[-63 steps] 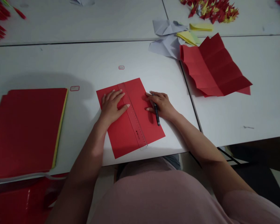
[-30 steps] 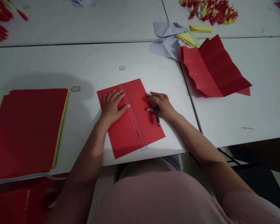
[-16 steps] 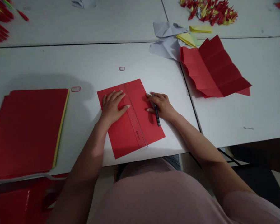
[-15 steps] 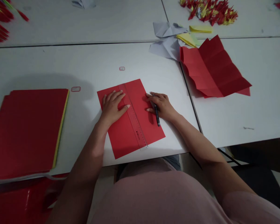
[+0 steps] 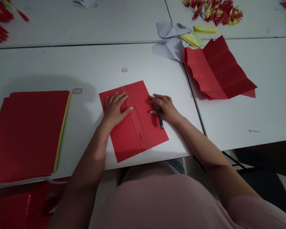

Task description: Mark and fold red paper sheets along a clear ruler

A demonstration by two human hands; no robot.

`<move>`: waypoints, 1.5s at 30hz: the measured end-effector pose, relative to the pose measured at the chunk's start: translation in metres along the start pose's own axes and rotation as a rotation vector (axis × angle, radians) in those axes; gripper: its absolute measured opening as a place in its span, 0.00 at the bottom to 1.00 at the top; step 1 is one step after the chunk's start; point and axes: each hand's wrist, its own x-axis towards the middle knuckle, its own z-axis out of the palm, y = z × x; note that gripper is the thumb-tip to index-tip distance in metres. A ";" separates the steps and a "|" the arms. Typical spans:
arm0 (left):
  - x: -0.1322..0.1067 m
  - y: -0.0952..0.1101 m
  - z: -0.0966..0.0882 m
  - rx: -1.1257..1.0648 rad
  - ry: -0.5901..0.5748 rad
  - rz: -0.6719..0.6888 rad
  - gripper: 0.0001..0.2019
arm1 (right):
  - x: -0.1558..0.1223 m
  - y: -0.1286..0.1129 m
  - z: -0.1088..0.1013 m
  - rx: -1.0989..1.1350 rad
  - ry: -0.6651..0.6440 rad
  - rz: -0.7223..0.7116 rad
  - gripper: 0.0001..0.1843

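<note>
A sheet of red paper (image 5: pixel 124 140) lies at a slant on the table before me. Across it runs a clear plastic ruler (image 5: pixel 138 127), its near end sticking out slightly past the sheet's lower edge. My left hand (image 5: pixel 115 108) rests flat with fingers spread, on the paper and on the ruler's left edge. At the sheet's right edge, my right hand (image 5: pixel 165 108) holds a black pen (image 5: pixel 160 117) between its fingers, the pen's dark end pointing toward me. The fingertips of that hand touch or hover just over the paper; I cannot tell which.
To the left is a stack of red paper (image 5: pixel 30 133) with yellow sheets beneath. A creased red sheet (image 5: pixel 219 70) lies at the right, beside folded white paper (image 5: pixel 170 47) and yellow paper (image 5: pixel 205 29). Red and yellow folded pieces (image 5: pixel 216 12) are heaped at the back.
</note>
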 end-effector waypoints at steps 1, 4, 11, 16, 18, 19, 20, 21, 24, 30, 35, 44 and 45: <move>0.000 0.000 0.000 0.000 0.002 0.001 0.25 | 0.000 0.000 0.000 0.001 -0.003 0.005 0.23; 0.000 -0.001 0.001 0.001 0.004 0.000 0.26 | 0.000 -0.001 -0.001 -0.007 -0.011 0.012 0.23; 0.000 -0.001 0.001 0.008 -0.002 -0.009 0.25 | 0.000 -0.001 0.000 -0.027 -0.016 0.007 0.23; 0.000 0.001 0.000 -0.005 0.001 -0.002 0.26 | 0.000 -0.001 0.000 -0.025 -0.022 0.009 0.24; 0.000 0.001 0.000 -0.004 -0.004 -0.009 0.26 | 0.000 -0.001 -0.001 -0.024 -0.027 0.016 0.24; 0.000 0.001 0.000 -0.003 -0.006 -0.014 0.26 | 0.000 -0.001 -0.001 -0.022 -0.027 0.018 0.24; 0.000 0.001 0.000 -0.002 -0.009 -0.016 0.26 | 0.000 -0.001 -0.001 -0.018 -0.027 0.019 0.24; 0.000 0.001 0.000 -0.003 -0.009 -0.015 0.26 | 0.000 -0.001 -0.001 -0.014 -0.027 0.020 0.24; 0.000 -0.001 0.001 -0.005 0.008 0.002 0.25 | 0.001 -0.001 0.000 0.002 -0.019 0.018 0.24; -0.002 -0.003 0.000 0.047 0.008 0.005 0.26 | 0.000 -0.001 0.004 0.020 0.036 -0.011 0.22; -0.005 -0.003 -0.002 0.068 0.007 0.021 0.26 | -0.001 -0.002 0.010 0.011 0.063 -0.042 0.23; -0.006 -0.003 -0.003 0.053 -0.017 0.000 0.27 | -0.001 -0.009 0.015 0.035 0.077 0.005 0.23; -0.005 -0.004 -0.003 0.057 -0.014 0.000 0.27 | -0.001 -0.010 0.015 0.041 0.073 0.014 0.22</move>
